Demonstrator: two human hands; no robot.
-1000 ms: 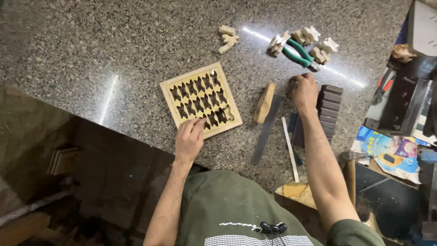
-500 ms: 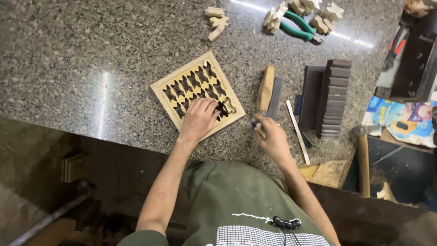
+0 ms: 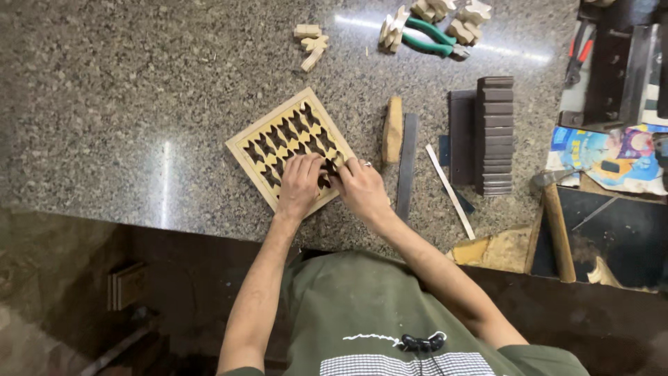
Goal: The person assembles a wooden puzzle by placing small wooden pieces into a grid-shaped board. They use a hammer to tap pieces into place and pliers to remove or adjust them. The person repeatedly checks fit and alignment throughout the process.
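Right hand (image 3: pixel 362 189) now on lattice panel (image 3: pixel 282 139)

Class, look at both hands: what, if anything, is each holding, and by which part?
Both hands, left hand and right hand, rest on the near corner of the square wooden lattice panel, fingertips pressing its pattern. Whether the fingers pinch a small piece cannot be told.

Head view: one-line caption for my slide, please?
Both hands, left hand and right hand, press on a square wooden lattice panel lying on a granite counter.

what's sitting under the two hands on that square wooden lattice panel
Both the left hand and right hand rest on the near corner of the square pale wooden lattice panel. Whatever piece the fingers press there is covered.
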